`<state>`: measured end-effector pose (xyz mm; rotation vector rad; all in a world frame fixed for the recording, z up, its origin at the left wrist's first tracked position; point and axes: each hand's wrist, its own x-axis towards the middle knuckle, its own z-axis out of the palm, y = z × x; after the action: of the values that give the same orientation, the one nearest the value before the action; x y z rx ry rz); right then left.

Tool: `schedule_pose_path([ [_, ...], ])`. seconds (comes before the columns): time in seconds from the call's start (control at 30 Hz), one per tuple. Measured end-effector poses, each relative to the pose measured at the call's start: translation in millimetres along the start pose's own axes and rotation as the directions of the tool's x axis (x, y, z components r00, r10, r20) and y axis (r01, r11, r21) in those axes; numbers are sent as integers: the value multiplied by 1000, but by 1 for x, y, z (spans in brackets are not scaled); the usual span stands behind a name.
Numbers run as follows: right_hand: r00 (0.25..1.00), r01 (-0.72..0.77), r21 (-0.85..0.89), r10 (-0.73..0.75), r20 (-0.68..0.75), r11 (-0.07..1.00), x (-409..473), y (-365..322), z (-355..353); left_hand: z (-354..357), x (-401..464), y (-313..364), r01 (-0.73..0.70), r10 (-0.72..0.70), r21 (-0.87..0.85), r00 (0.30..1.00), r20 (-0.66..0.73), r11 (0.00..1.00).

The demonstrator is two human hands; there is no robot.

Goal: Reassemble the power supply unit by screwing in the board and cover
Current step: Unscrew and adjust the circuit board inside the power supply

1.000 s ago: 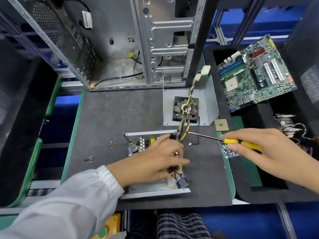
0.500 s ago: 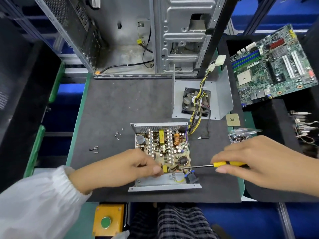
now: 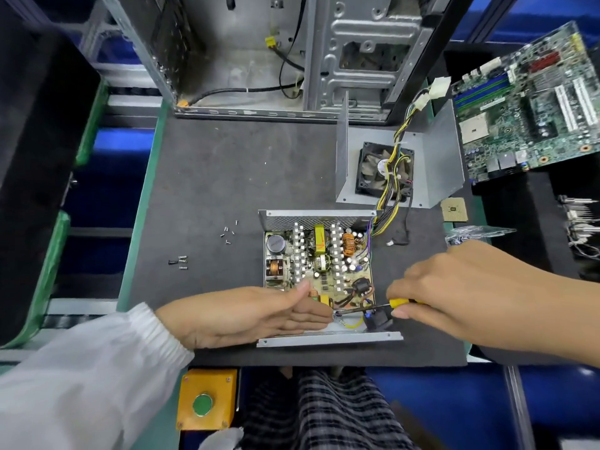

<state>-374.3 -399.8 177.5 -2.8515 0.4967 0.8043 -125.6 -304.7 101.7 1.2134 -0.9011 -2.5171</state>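
Two screw clusters (image 3: 207, 245) lie loose on the mat, left of the open power supply (image 3: 319, 271). Left hand (image 3: 246, 315), fingers extended, rests at its near edge. Right hand (image 3: 461, 287) grips a yellow-handled screwdriver (image 3: 373, 307); tip on the board's near corner. One fan cover (image 3: 399, 170) sits far right.

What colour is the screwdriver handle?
Yellow; the screwdriver handle shows best in the head view, held in the right hand.

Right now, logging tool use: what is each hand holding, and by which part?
The right hand grips the screwdriver by its yellow handle. The left hand lies open against the board; whether its fingertips hold anything cannot be told.
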Motion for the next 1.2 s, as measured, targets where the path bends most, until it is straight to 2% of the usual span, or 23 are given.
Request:
schedule_pose_path([
  [0.33,1000,6,-45,-6,5,999,4,-2,3,-1,2,1,1,-1,1,1000,6,1000],
  [0.6,999,14,-6,-14,-34,1000,4,-1,5,-4,2,-3,-19,18,24,999,36,1000],
  [1.2,999,29,-4,-29,-17,1000,8,0,3,-2,-1,0,9,-10,65,1000,28,998],
])
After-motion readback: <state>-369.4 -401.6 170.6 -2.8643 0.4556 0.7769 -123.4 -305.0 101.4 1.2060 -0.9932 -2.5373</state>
